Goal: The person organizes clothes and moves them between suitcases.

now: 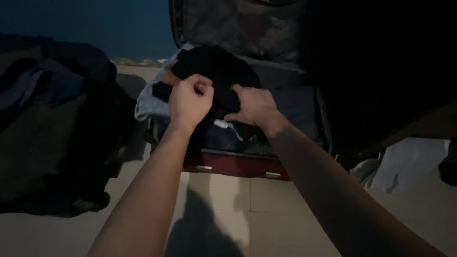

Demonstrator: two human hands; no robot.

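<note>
An open dark red suitcase (238, 164) lies on the tiled floor ahead of me, its lid (238, 26) propped upright behind. On top of the clothes inside sits a black garment (219, 66). My left hand (189, 101) is curled into a fist on the garment's near left part, gripping the cloth. Just to its right, my right hand (254, 107) presses down on the same garment with fingers bent. A light grey cloth (147, 100) spills over the suitcase's left edge.
A big heap of dark clothes (52, 123) fills the floor to the left. A pale crumpled cloth (409, 162) lies at the right. Pale floor tiles (228, 209) stretch between me and the suitcase. The room is dim.
</note>
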